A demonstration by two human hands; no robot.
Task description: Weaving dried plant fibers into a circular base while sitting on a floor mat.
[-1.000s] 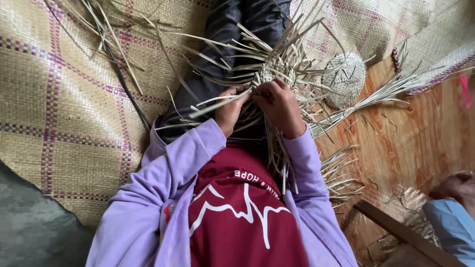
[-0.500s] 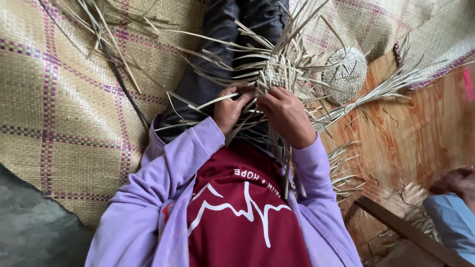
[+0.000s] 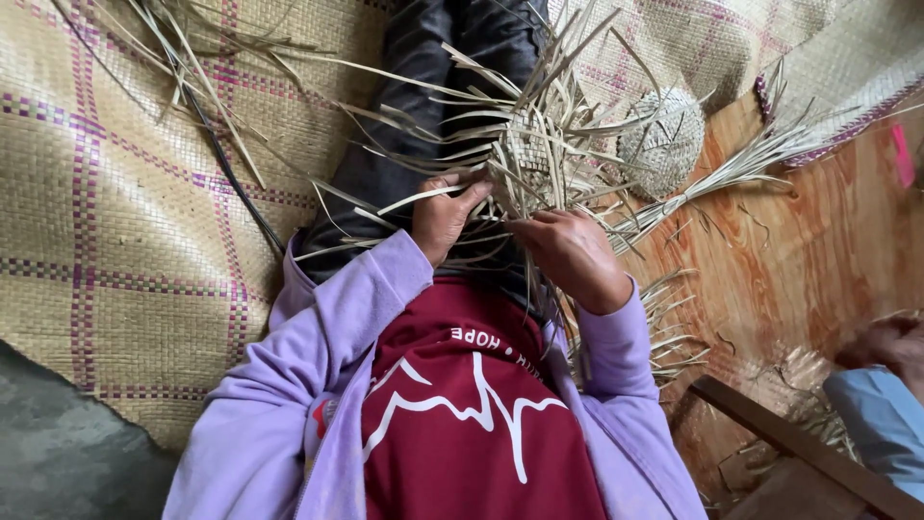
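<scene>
Head view, looking down the person's lap, from left to right. At the far left a grey floor patch (image 3: 58, 453) shows at the bottom corner, and over it spreads a woven mat (image 3: 115, 231) with purple check lines. Loose strips (image 3: 202, 67) and a dark thin stalk (image 3: 226, 164) lie on the mat near the top. Next comes the lilac sleeve (image 3: 318, 337) of the left arm, and the left hand (image 3: 441, 217), its fingers curled around a few pale strips at the near edge of the weaving (image 3: 529, 154). That weaving, a small half-made plaited piece with strips fanning out all around, sits on the dark trousers (image 3: 423, 96) between and just above the two hands. The right hand (image 3: 573, 252) lies just beside it, fingers bent and pinching strips at its lower right edge. A red shirt (image 3: 472, 424) fills the bottom middle. Right of the weaving, a small finished round basket (image 3: 664, 144) rests at the edge of the wooden floor (image 3: 818, 260), with a tied bundle (image 3: 741, 173) of strips touching it. Lower right, a dark wooden bar (image 3: 789, 443) crosses, and another person's hand (image 3: 890, 342) and blue sleeve (image 3: 881, 424) enter at the edge.
</scene>
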